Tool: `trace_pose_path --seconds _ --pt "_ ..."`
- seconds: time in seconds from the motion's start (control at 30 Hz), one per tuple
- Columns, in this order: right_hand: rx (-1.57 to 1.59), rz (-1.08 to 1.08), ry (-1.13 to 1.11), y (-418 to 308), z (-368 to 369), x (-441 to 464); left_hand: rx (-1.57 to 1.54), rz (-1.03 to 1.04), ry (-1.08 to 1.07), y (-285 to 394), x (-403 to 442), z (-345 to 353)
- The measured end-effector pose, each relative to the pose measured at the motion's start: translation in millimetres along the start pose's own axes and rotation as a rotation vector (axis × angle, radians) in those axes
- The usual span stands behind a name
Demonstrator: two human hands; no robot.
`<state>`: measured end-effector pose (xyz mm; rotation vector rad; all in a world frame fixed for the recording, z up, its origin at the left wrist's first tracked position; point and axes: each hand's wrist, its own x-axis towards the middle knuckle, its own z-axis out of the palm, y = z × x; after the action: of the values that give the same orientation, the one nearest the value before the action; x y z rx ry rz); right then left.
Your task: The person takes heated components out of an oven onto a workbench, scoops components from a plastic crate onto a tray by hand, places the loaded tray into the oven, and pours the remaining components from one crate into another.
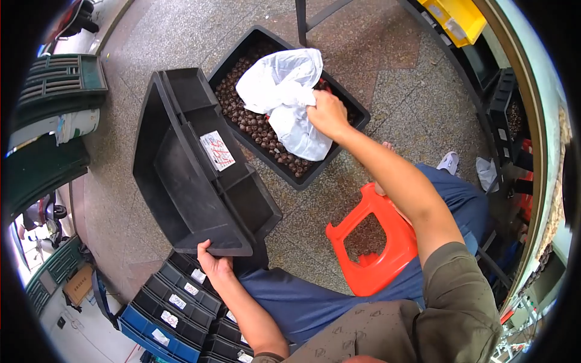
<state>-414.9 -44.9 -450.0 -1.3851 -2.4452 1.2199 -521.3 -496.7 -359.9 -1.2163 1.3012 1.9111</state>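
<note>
My right hand [330, 114] is closed on the bunched side of a white plastic bag [299, 133], whose contents I cannot make out. The bag lies over a black tray [360, 118] that holds many small, round, dark brown pieces [259, 128]. With its thumb over the rim, my left hand [215, 266] grips the lower corner of a black plastic bin [190, 187]. That bin is tilted on its side, its hollow turned left. Against it stands another black bin [248, 202] with a white handwritten label [216, 150], partly hidden behind its wall.
A red plastic stool [345, 266] stands by my leg. Several labelled black bins [187, 287] and a blue one [151, 330] are lined up at lower left. A yellow bin [463, 18] sits upper right; a dark metal leg [301, 24] rises beyond the tray.
</note>
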Motion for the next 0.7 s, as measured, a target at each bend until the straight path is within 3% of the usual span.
trace_pose_path --seconds 0.07,0.17,0.27,0.37,0.5,0.6,0.7 --pt "-0.056 -0.171 0.116 4.0 -18.5 -3.5 -0.004 0.013 -0.03 -0.1 3.6 -1.4" --pt "0.159 -0.355 0.279 3.4 -45.3 -1.7 -0.004 0.023 -0.059 0.5 -3.0 10.5" --pt "0.917 0.002 0.233 -9.3 -82.7 -0.5 0.004 0.077 -0.018 -2.0 2.2 12.6" --pt "1.099 -0.07 0.295 2.1 -111.7 -0.5 0.019 0.09 -0.016 -2.9 -1.0 19.4" --pt "0.397 -0.057 0.231 54.1 -82.1 8.7 0.053 0.106 -0.002 -2.4 1.6 17.2" --pt "-0.417 0.087 -0.181 61.8 -38.5 -1.2 0.062 0.099 -0.011 -3.4 -0.3 16.2" --pt "-0.655 -0.206 -0.297 122.5 17.2 -14.9 0.063 0.082 -0.03 -2.8 1.3 14.3"
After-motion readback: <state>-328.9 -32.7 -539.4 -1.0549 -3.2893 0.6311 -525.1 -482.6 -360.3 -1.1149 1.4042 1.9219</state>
